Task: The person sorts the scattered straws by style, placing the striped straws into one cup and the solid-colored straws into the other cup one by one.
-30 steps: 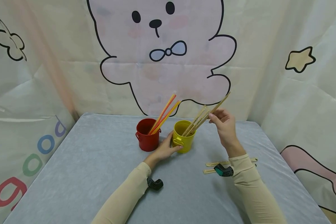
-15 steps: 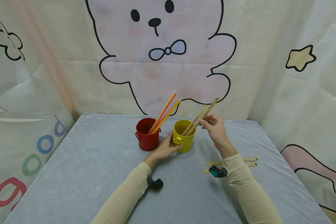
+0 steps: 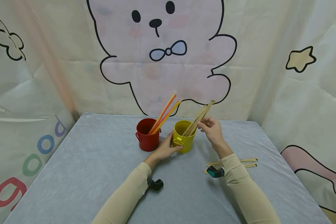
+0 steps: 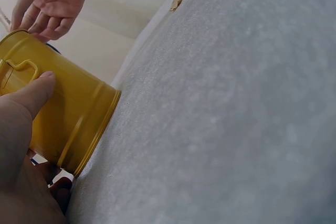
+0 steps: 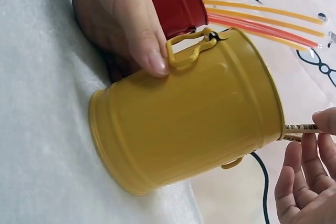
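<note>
The yellow bucket stands on the cloth with several slim, paper-wrapped sticks leaning in it. My left hand holds the bucket from its left side; in the left wrist view, the thumb presses below the bucket's handle. With thumb and fingers my right hand pinches one paper-wrapped stick at the bucket's right rim. Its lower end is hidden inside. Printed lettering shows on a wrapped stick in the right wrist view.
Left of the yellow bucket stands a red bucket holding several orange and red sticks in clear wrap. Two wrapped sticks lie on the grey cloth, partly under the right forearm. A printed curtain hangs behind.
My right hand has moved left and down toward the yellow bucket, lowering the paper-wrapped stick into it beside the others. The left hand stays on the bucket.
</note>
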Tool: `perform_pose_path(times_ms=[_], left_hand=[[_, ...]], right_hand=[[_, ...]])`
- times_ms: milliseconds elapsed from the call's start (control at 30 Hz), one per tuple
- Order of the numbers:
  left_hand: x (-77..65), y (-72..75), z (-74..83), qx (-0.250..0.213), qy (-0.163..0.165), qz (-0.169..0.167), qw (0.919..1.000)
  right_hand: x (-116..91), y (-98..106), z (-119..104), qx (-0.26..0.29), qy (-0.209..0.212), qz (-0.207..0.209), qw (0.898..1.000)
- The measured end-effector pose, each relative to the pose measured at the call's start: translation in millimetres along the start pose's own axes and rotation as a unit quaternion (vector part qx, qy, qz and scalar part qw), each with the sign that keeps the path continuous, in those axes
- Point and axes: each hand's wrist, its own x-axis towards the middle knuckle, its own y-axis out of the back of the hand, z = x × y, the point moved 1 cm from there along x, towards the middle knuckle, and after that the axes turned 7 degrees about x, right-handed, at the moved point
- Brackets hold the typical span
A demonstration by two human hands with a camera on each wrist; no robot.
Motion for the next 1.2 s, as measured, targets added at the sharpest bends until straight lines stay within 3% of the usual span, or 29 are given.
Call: perform_pose_path(times_ms=[400,600,967,1200], left_hand=[[-1.2,-2.4,-1.1,-0.016,-0.01,0.01,0.9998],[-2.2,-2.3,0.9,-0.002,-0.003,0.005,1.0],[-1.0,-0.3,6.3,0.003,0.001,0.004,1.0],[-1.1,0.4,4.3,0.005,0.0,0.008,1.0]], right_hand=[[1.8,-4.1,14.1,-0.039,-0.035,0.007,0.999],[0.4,-5.6,18.0,-0.054,-0.05,-0.002,0.997],[-11.7,-10.8,-13.2,-0.049,-0.082,-0.008,0.995],[-4.3,3.0,7.4,-0.042,-0.071,-0.019,0.996]])
